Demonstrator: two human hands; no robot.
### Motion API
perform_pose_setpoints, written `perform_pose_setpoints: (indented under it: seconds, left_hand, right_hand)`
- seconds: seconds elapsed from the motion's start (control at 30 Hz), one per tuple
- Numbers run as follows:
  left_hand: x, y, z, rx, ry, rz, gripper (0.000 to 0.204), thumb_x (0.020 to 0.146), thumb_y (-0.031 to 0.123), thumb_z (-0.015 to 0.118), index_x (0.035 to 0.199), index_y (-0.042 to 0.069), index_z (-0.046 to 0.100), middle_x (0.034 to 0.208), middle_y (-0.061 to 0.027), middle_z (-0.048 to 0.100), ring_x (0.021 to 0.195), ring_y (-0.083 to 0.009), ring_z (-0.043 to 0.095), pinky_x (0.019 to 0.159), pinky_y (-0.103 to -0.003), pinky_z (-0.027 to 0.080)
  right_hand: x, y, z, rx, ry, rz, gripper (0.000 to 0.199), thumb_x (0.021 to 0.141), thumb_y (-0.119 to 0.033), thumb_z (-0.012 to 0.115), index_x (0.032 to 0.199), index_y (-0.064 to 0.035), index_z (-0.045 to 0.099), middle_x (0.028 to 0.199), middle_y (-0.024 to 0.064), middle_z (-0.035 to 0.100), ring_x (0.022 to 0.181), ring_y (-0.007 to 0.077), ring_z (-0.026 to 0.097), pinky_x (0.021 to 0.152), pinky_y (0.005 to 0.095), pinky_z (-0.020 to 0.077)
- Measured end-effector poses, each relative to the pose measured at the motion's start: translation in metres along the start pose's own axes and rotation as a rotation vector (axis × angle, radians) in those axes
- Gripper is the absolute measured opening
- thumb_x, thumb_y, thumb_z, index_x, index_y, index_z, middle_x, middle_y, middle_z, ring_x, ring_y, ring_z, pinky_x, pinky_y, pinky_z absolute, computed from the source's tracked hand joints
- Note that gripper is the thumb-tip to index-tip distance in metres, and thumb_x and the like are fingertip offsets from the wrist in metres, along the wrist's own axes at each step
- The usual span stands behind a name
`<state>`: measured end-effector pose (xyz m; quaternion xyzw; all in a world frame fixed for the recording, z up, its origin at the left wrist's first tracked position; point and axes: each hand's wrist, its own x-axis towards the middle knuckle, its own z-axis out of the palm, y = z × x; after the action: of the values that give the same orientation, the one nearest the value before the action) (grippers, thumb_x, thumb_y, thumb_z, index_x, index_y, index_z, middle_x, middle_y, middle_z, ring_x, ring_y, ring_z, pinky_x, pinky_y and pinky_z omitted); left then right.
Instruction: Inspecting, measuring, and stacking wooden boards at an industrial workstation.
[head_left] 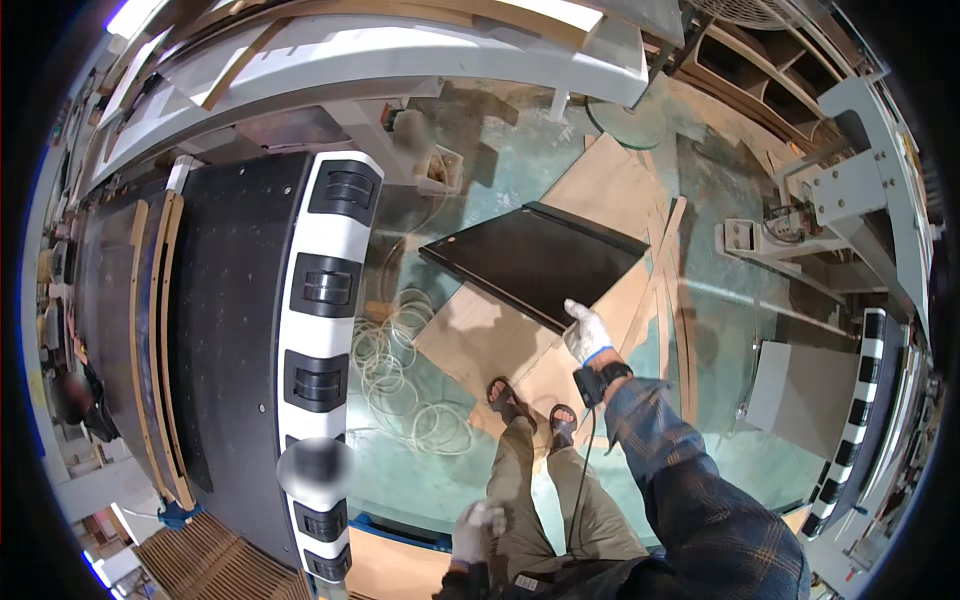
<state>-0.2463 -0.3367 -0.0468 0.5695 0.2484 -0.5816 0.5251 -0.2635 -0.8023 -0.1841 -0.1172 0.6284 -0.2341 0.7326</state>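
Observation:
A dark brown, nearly black panel [535, 260] is tilted in front of me above light brown sheets [490, 335] that lie on the floor. A raised strip [590, 228] runs along its far right edge. My right hand [590, 335], in a white glove with a blue cuff, grips the panel's near corner, thumb on top; the fingers underneath are hidden. Low in the view, beside my left thigh, my left hand [476, 530] hangs in a white glove. Its fingers are curled in, and nothing shows in them.
At my left stands a long dark machine table [235, 330] with a white edge carrying black rollers [327, 287]. Coiled clear tubing [400, 350] lies on the floor beside it. Long thin strips [680, 300] lie right of the sheets. A grey machine frame [860, 190] rises at the far right.

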Motion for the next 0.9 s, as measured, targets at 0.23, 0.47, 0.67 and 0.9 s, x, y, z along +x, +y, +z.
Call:
perform_pose_setpoints:
  seconds: [0.23,0.47,0.67,0.9]
  left_hand:
    - [0.124,0.105,0.135,-0.057,-0.228,0.034,0.076,0.106,0.052,0.059,0.156,0.001,0.033,0.152,-0.027,0.051,0.135,-0.0436,0.055,0.11,-0.056,0.048]
    - [0.177,0.127,0.216,-0.103,-0.067,0.081,0.031,0.091,0.0,0.065,0.122,0.0,0.07,0.115,-0.0118,0.072,0.104,-0.0266,0.07,0.092,-0.043,0.058]
    - [0.21,0.189,0.195,0.372,0.002,0.245,0.031,0.085,-0.002,0.068,0.116,-0.002,0.071,0.111,-0.0125,0.074,0.096,-0.03,0.073,0.088,-0.042,0.06]
    - [0.234,0.328,0.236,0.909,0.048,0.621,0.024,0.082,0.002,0.076,0.105,-0.004,0.074,0.102,-0.0118,0.077,0.089,-0.0219,0.073,0.088,-0.035,0.058]
  right_hand:
    - [-0.136,0.031,-0.048,-0.213,-0.081,0.21,0.031,0.099,-0.039,0.071,0.109,-0.0112,0.065,0.07,0.0055,0.056,0.055,0.0248,0.05,0.048,0.0444,0.0403]
    - [-0.145,0.076,-0.091,0.255,-0.347,0.249,0.037,0.102,-0.016,0.062,0.136,-0.0013,0.061,0.133,0.0134,0.069,0.122,0.0298,0.063,0.111,0.048,0.046]
    - [-0.109,0.103,-0.1,0.126,-0.617,0.527,0.047,0.108,-0.034,0.059,0.14,-0.0001,0.058,0.13,0.0163,0.07,0.118,0.0311,0.067,0.101,0.0459,0.053]
    - [-0.106,0.029,-0.168,0.112,-0.482,0.168,0.045,0.104,-0.021,0.067,0.14,0.004,0.053,0.117,0.019,0.072,0.094,0.0268,0.075,0.079,0.0388,0.0635]
